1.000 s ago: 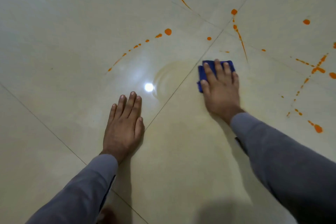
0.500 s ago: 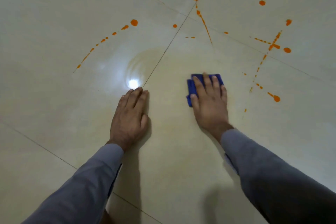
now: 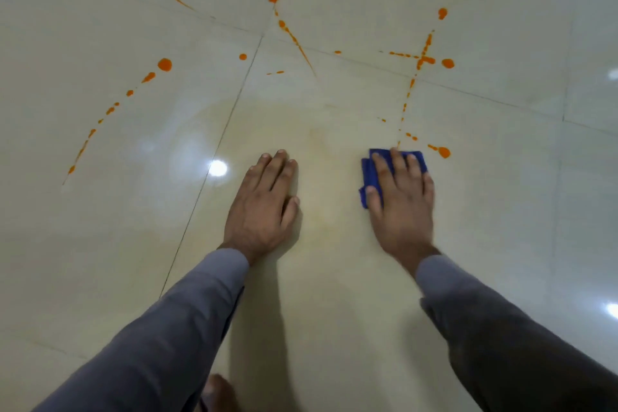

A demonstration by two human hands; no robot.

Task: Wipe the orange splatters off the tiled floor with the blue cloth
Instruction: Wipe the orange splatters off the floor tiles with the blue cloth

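Tiled floor point(image 3: 485, 211), right hand point(image 3: 403, 207) pressing blue cloth point(image 3: 368, 174)

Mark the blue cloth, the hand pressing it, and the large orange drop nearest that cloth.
blue cloth point(image 3: 368, 174): head view, folded left edge showing beside the fingers.
right hand point(image 3: 401, 207): head view, back of the hand, flat on the cloth.
orange drop point(image 3: 444, 152): head view, centre of the blob.

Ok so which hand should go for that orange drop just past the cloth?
Right hand. It already presses the blue cloth, and the drop sits just beyond. The left hand lies flat, bare, farther away.
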